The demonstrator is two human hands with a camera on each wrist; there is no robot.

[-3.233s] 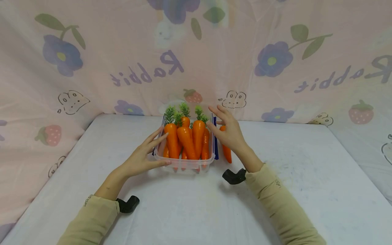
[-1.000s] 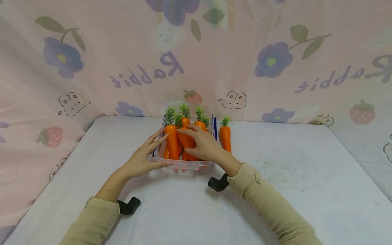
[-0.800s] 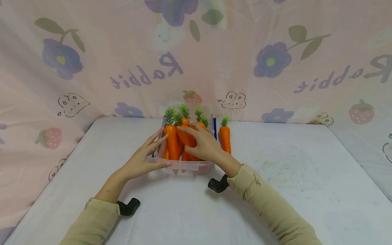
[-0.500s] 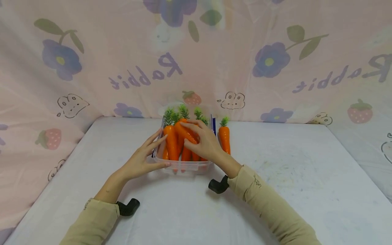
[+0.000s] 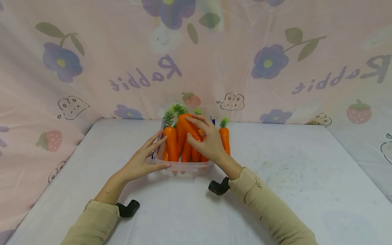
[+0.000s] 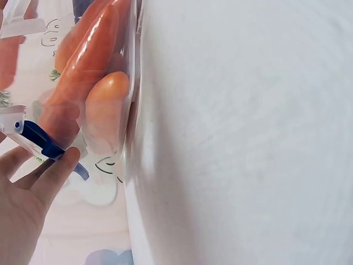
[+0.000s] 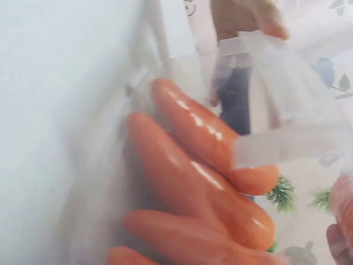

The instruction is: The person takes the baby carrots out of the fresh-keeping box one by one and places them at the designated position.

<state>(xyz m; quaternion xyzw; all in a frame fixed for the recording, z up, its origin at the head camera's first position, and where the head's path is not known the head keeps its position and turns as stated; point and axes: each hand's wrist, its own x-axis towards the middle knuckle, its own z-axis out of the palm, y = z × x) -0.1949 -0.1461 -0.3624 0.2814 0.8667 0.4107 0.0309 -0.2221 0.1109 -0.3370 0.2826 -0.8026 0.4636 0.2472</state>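
Observation:
A clear plastic box (image 5: 186, 166), packed with several orange toy carrots with green tops, stands at the back middle of the table in the head view. My right hand (image 5: 211, 141) pinches one carrot (image 5: 186, 126) between thumb and fingers, raised and slanting over the others. My left hand (image 5: 139, 161) rests with spread, fairly straight fingers at the box's left side, thumb at the front rim. In the left wrist view, its fingertips lie by a blue latch (image 6: 38, 141). Carrots in the box (image 7: 204, 182) show closely in the right wrist view.
One carrot (image 5: 225, 137) lies alone on the white table (image 5: 291, 190), right of the box, partly behind my right wrist. A pink patterned cloth (image 5: 208, 68) hangs behind. Black angled pieces (image 5: 128, 209) stick out from both sleeve cuffs.
My right hand has moved from the box's right side in over the carrots, taken hold of one and raised it, its thick end now higher. My left hand stays put.

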